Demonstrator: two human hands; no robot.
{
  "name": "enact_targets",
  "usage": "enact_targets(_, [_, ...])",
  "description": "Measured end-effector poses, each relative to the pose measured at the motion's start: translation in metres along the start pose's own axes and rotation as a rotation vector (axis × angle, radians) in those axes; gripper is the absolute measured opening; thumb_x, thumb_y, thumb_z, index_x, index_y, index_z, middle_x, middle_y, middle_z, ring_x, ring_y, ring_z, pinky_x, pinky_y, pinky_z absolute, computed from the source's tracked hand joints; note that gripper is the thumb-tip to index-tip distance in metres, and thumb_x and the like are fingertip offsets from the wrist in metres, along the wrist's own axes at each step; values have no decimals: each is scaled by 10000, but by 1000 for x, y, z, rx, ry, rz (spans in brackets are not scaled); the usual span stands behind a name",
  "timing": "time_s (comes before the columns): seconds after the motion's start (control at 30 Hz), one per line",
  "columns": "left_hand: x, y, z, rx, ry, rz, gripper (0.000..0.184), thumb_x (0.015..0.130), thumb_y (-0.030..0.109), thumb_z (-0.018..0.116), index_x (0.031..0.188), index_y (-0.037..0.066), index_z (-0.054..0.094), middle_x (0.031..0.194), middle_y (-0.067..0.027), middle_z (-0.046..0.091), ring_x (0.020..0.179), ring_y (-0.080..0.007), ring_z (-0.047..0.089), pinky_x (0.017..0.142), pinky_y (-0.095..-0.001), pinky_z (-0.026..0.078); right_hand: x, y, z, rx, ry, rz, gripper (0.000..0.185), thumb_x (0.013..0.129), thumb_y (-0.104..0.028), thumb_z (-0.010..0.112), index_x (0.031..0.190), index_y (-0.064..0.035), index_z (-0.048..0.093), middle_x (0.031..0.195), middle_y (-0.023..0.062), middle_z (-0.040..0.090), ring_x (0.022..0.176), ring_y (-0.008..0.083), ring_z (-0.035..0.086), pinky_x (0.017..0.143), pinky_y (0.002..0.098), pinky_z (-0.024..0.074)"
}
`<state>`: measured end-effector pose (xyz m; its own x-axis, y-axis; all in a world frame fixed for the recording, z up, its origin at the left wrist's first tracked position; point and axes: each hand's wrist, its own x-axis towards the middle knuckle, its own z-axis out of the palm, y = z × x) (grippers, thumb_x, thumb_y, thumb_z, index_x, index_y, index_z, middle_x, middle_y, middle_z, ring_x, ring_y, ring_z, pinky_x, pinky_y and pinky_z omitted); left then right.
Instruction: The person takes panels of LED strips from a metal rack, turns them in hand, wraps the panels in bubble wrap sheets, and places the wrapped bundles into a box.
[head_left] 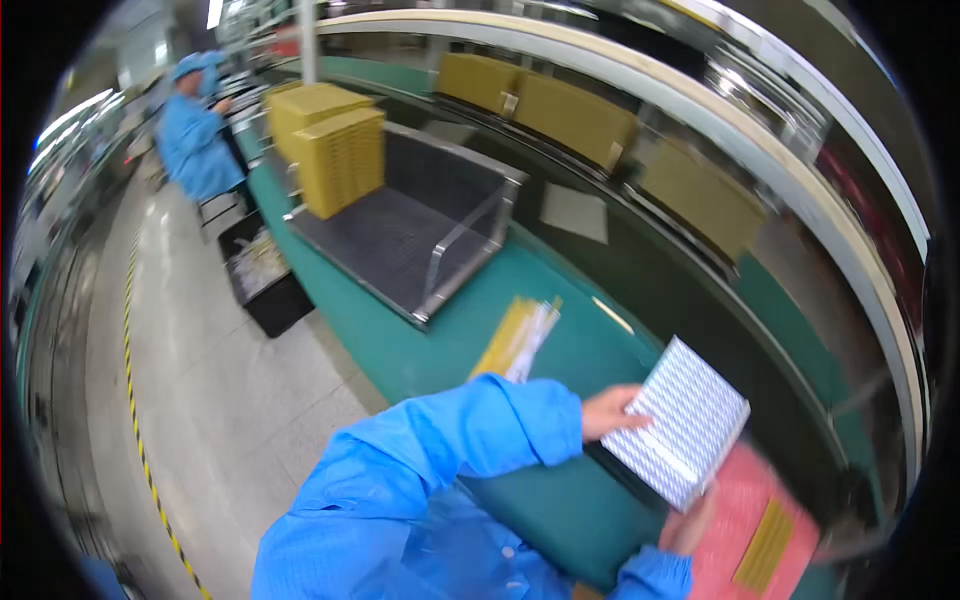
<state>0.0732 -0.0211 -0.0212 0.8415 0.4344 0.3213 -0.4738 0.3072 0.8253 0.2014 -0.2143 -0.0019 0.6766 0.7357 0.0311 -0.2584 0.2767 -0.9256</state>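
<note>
Between my two hands is a flat rectangular panel, white and grey with a close pattern of rows across its face; I cannot tell its exact kind. My left hand is closed on its left edge, with fingers lying over the face. My right hand, slightly blurred, grips the lower right edge. The panel is tilted above the green bench top. Just beyond my right hand lies pink sheet material, with a yellow ribbed piece on it.
A dark open-sided tray holds stacked yellow blocks. Yellow and white strips lie nearer me. Yellow panels stand along the dark belt. A black bin and a seated person in blue are at left.
</note>
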Motion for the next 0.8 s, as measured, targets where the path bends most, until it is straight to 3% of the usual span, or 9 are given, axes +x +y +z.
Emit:
enact_targets(0.1, [1,-1,-4,81,-31,82,417,816,100,568,1185,-33,425,1146,-89,519,1064,-149,453,935,-307,349,2,2,18,-30,129,-101,463,885,-311,393,1204,23,414,1185,150,474,1080,264,463,918,396,349])
enact_targets(0.2, [-4,5,-4,172,-125,115,401,812,121,559,1155,-49,437,1116,-110,539,1045,-151,466,915,-310,363,-8,-8,44,-76,208,62,532,872,-359,393,1296,-46,323,1249,155,420,1130,258,424,936,380,333])
enact_targets(0.33, [-9,7,1,258,-108,99,429,795,159,584,1146,-41,440,1084,-134,560,1018,-157,500,877,-316,398,-12,-4,43,-166,280,37,585,846,-389,378,1286,-5,328,1272,169,394,1162,291,392,972,386,297])
enact_targets(0.37, [-11,9,5,302,-68,178,375,822,154,547,1134,-30,449,1043,-136,577,970,-156,528,827,-320,428,-11,0,40,-157,274,56,585,846,-389,378,1286,-5,328,1272,169,394,1162,291,392,972,386,297])
enact_targets(0.47, [-11,19,4,195,-37,-44,323,879,139,451,1164,-9,415,1019,-123,583,904,-140,566,778,-293,455,-13,-2,48,-176,350,6,548,831,-341,404,1232,32,387,1240,184,422,1126,299,425,946,378,335])
enact_targets(0.53, [-7,13,2,441,156,246,253,895,121,400,1118,9,435,862,-120,606,745,-124,593,656,-264,468,-15,-2,55,-182,415,19,552,827,-333,416,1229,43,383,1237,189,422,1121,300,428,944,381,336])
enact_targets(0.63, [-11,31,2,404,150,-49,215,892,116,398,1077,22,451,716,-108,593,625,-130,577,569,-253,446,-11,4,51,-186,491,16,547,828,-318,434,1219,61,386,1235,203,417,1126,304,416,943,391,332])
enact_targets(0.67, [-8,26,6,468,210,252,195,880,114,414,1053,36,461,576,-80,538,520,-135,539,491,-264,401,-11,7,45,-178,503,14,538,832,-311,440,1211,67,392,1235,211,412,1138,306,401,944,398,328])
enact_targets(0.8, [-14,20,4,616,135,163,171,855,109,450,1013,49,479,555,-92,475,478,-201,502,466,-329,361,-10,10,17,-188,346,183,507,856,-283,456,1205,78,387,1223,228,410,1154,316,376,956,399,308])
